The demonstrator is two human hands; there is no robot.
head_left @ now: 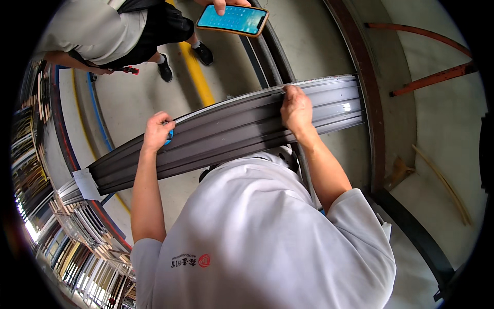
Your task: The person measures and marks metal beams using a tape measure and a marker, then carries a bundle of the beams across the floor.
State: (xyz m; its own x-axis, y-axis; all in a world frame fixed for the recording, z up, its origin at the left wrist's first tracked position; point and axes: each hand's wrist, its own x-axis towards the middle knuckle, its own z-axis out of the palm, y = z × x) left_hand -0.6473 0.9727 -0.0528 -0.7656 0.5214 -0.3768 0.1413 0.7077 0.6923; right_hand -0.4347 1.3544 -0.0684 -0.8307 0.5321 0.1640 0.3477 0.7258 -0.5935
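A bundle of long grey metal profiles (221, 136) lies across in front of me, sloping up to the right. My left hand (156, 133) is closed around a small blue-and-black tape measure (169, 137) at the bundle's far edge. From there a thin pale strip (216, 105), which looks like the tape's blade, follows that edge rightward. Over toward the right end, my right hand (297, 109) has its fingers closed on the far edge of the profiles; its fingertips are partly hidden. A white paper label (86, 184) wraps the left part of the bundle.
Opposite me, another person (113, 31) stands at the upper left. A hand at the top holds a phone (232, 19) with a lit blue screen. Dark rails (267, 56) run beneath the profiles. A brown steel beam (366, 103) stands right; racks of profiles (92, 242) fill the left.
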